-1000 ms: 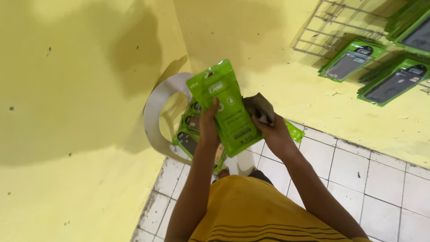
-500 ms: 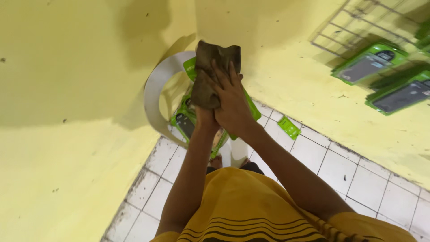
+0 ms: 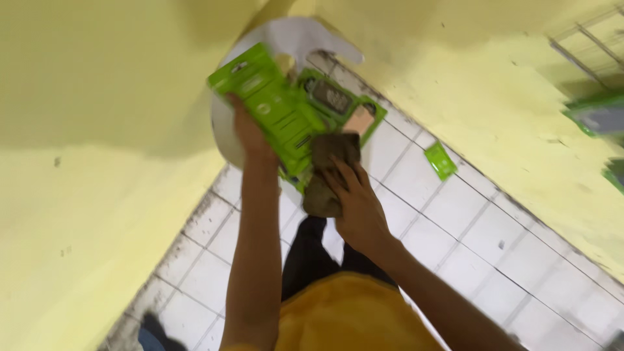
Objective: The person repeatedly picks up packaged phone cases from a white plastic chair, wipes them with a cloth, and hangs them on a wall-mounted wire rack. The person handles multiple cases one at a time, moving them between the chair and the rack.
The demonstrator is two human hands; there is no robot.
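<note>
Hands observed at chest height over a white plastic chair (image 3: 224,130) set in a corner of yellow walls (image 3: 97,84). Left hand (image 3: 250,133) is closed around the lower end of a green flat package (image 3: 276,107), thumb side hidden behind it. Package long axis runs diagonally, from upper left near the wall down toward the right hand (image 3: 357,208). Right hand is curled over a brown cloth (image 3: 328,172), pressing it against the package's lower right edge; cloth and package touch. Left hand is the nearer to the package's middle. Further green packages (image 3: 338,104) lie on the chair seat directly behind. One small green packet (image 3: 441,160) lies on the tiled floor (image 3: 468,240), apart.
</note>
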